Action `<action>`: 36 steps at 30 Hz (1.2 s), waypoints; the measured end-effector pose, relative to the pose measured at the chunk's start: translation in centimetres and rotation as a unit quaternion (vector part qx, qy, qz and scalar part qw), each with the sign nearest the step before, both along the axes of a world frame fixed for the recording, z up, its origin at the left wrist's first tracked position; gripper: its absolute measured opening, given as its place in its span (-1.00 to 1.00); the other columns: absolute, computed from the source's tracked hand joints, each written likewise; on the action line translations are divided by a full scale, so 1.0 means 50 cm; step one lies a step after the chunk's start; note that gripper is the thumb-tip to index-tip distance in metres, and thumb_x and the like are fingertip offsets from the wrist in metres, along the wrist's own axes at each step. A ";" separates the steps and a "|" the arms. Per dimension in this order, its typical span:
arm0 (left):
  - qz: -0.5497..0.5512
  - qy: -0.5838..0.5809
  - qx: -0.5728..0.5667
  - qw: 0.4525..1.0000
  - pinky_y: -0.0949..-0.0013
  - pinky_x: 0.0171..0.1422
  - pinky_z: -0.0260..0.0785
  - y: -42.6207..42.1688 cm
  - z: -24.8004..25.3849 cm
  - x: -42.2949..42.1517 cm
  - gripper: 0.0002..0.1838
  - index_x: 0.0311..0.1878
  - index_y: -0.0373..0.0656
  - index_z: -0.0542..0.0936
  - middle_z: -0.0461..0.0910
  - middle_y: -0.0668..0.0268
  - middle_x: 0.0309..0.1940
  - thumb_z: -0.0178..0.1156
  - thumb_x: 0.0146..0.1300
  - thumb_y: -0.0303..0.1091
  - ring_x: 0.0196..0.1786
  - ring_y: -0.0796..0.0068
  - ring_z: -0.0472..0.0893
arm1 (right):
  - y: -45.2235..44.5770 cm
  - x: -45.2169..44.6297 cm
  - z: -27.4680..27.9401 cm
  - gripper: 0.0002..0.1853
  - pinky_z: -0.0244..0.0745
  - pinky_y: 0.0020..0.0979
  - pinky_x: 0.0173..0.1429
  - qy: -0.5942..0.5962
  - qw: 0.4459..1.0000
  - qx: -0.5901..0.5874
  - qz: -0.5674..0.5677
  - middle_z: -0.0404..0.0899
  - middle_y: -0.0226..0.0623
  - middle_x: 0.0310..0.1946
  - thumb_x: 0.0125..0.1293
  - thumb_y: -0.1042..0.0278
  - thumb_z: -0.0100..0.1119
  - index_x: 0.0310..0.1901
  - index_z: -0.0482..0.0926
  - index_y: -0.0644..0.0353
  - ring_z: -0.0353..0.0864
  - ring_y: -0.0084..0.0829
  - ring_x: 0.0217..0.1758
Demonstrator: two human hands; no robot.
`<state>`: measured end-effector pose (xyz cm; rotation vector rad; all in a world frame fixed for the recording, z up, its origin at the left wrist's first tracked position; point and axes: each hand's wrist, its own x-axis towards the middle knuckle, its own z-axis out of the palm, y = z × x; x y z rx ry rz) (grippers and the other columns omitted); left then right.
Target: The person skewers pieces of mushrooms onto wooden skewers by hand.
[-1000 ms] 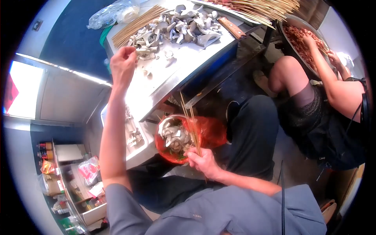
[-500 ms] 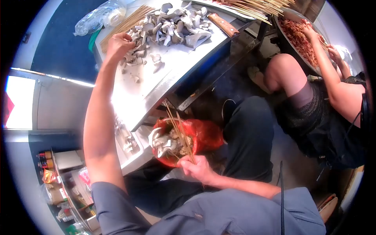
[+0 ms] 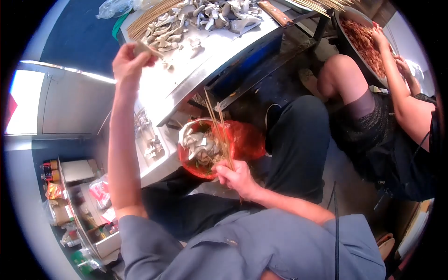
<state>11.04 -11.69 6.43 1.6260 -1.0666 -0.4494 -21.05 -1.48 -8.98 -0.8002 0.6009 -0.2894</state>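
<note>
Left hand (image 3: 128,63): fingers pinched on one mushroom piece (image 3: 146,49). Right hand (image 3: 240,179): fingers closed around several skewers (image 3: 220,128), exact count unclear, ends projecting beyond the grip. One mushroom pile (image 3: 205,18), pieces too numerous to count, lies on one table (image 3: 179,81), beyond and right of the left fingers. One red bag (image 3: 245,140) sits just beyond the right fingers.

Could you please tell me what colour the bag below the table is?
The bag is red, as the head view shows.
</note>
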 end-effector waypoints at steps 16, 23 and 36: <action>0.051 0.295 -0.067 0.952 0.39 -0.03 0.56 0.254 -0.128 -0.222 -0.84 -0.13 -0.24 0.53 0.64 0.12 -0.18 0.21 0.24 -0.61 -0.14 0.31 0.70 | 0.011 0.000 -0.002 -0.75 0.22 -0.64 -0.55 -0.021 0.999 -0.038 -0.012 0.50 -0.50 -0.62 0.36 0.23 0.08 -0.19 0.62 0.24 0.34 -0.73 -0.64; 0.028 0.370 -0.139 0.918 0.29 0.05 0.58 0.262 -0.143 -0.230 -0.79 -0.09 -0.23 0.50 0.62 0.04 -0.07 0.18 0.22 -0.66 -0.09 0.23 0.68 | 0.012 0.001 -0.007 -0.76 0.20 -0.65 -0.56 -0.026 0.999 -0.034 -0.013 0.50 -0.50 -0.62 0.36 0.25 0.07 -0.18 0.62 0.24 0.33 -0.74 -0.65; 0.036 0.398 -0.141 0.906 0.27 0.04 0.56 0.264 -0.154 -0.235 -0.88 -0.19 -0.24 0.52 0.64 0.09 -0.15 0.20 0.21 -0.59 -0.13 0.29 0.68 | 0.011 -0.001 -0.007 -0.78 0.17 -0.66 -0.56 -0.020 1.000 -0.023 0.001 0.48 -0.53 -0.63 0.36 0.24 0.07 -0.21 0.62 0.20 0.29 -0.75 -0.65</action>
